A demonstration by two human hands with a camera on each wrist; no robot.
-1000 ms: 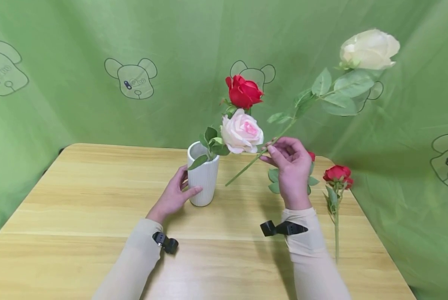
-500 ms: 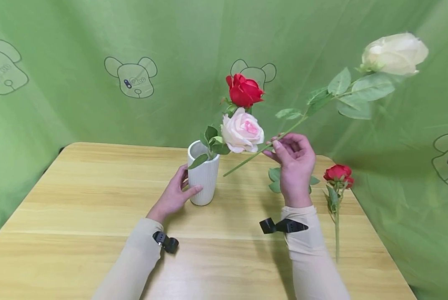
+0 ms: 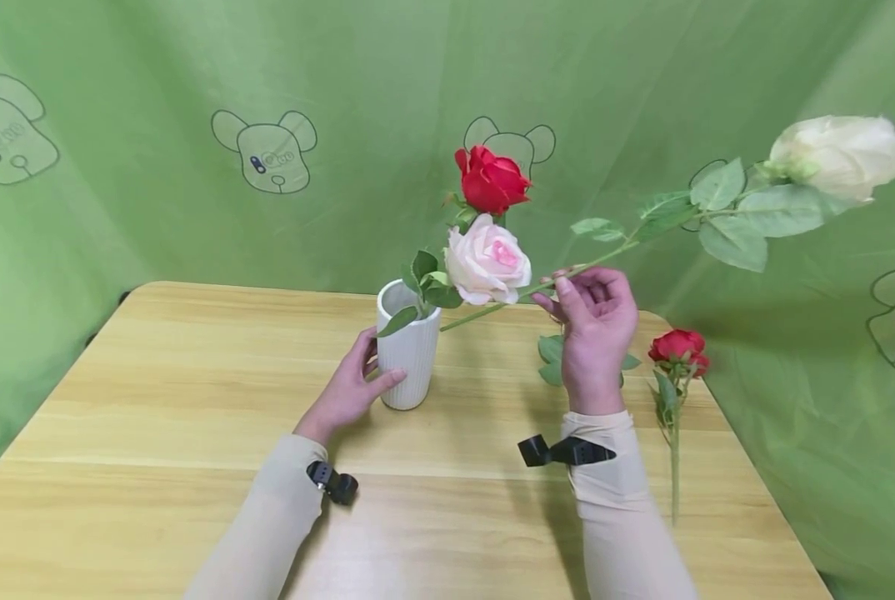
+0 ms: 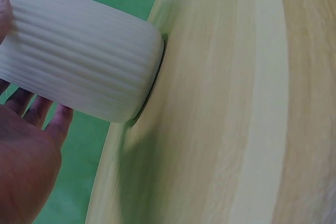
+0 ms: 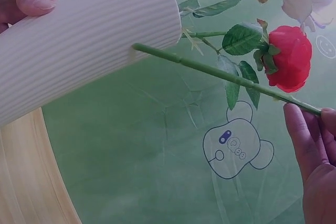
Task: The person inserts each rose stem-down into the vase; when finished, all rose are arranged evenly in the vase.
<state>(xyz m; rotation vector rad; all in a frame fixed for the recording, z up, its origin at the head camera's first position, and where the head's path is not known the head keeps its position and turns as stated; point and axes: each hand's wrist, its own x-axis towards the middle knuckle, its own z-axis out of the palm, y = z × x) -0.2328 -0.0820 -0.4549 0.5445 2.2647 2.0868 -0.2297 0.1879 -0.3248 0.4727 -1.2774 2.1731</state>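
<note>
A white ribbed vase [image 3: 406, 367] stands on the table, my left hand [image 3: 352, 385] gripping its left side with the thumb across the front. A pink rose [image 3: 488, 260] and a red rose [image 3: 492, 180] lean out of the vase toward the right. My right hand [image 3: 600, 333] pinches the green stem of a white rose [image 3: 837, 158], whose bloom points to the upper right. In the right wrist view the cut end of the stem [image 5: 197, 65] overlaps the vase wall just below the rim; whether they touch I cannot tell.
A second red rose [image 3: 678, 354] lies on the wooden table [image 3: 192, 400] at the right. Green leaves [image 3: 551, 360] of another flower show behind my right wrist, the rest hidden. A green curtain [image 3: 372, 83] hangs behind the table.
The white rose has tilted lower, its bloom swinging right and down while the stem end rose toward the vase rim. My right hand shifted slightly right; the left hand and vase stayed put.
</note>
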